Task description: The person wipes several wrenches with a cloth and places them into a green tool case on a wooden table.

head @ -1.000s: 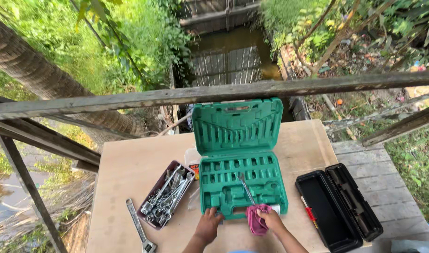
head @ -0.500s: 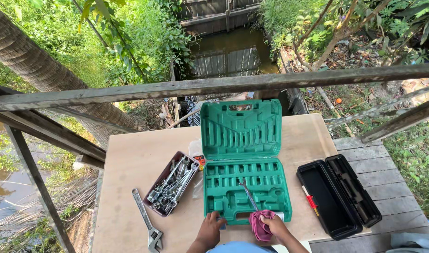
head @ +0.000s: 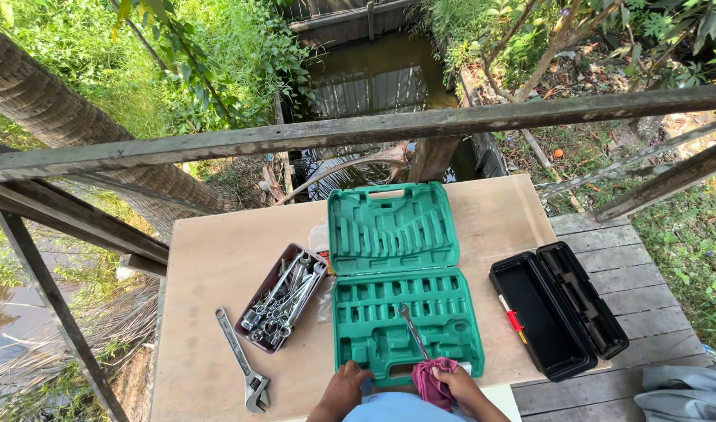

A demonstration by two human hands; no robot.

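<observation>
Viewing from the head camera: both hands low at the frame's bottom centre.
Right hand (head: 458, 383): fingers curled round a pink cloth (head: 430, 378), pinching it at the near edge of the green tool case (head: 405, 328).
Left hand (head: 344, 384): fingers bent, resting on the case's front rim.
Wrench (head: 412, 330): lying in the case tray, just above the cloth.
Since earlier: case and bench (head: 217, 258) sit further right in the frame; hands hardly moved.

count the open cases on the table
2. A green tool case lies open mid-table, just beyond the hands. A black case lies open at the table's right edge. The tray of wrenches isn't counted.
</observation>
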